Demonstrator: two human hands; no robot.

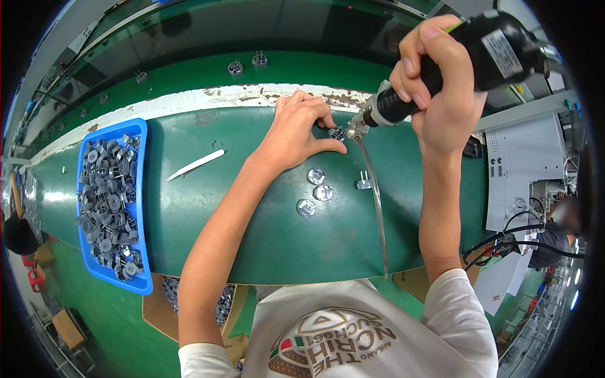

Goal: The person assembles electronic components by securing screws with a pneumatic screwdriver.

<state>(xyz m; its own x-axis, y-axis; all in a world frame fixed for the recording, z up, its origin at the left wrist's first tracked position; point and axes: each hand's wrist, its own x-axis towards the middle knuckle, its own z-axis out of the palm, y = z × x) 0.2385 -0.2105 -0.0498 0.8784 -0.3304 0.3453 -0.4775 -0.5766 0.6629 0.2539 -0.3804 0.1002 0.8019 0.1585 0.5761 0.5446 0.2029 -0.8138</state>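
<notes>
My right hand [444, 94] is wrapped round a black electric screwdriver [482, 53], held slanting with its metal nose down and to the left. A thin clear tube [375, 211] runs from that nose toward the near table edge. My left hand [291, 131] pinches a small round plug part [337, 133] between thumb and fingers, right beside the screwdriver's nose; whether the tip touches it I cannot tell. Several loose parts lie nearby: three round ones, such as the round plug part [306, 208], and a plug part with metal pins [363, 181].
A blue tray [145, 208] heaped with grey plug parts stands at the left. White tweezers [195, 165] lie on the green table [271, 246]. A conveyor [195, 72] carrying a few parts runs behind. A grey machine [520, 170] with black cables stands right, and a cardboard box [154, 309] sits below.
</notes>
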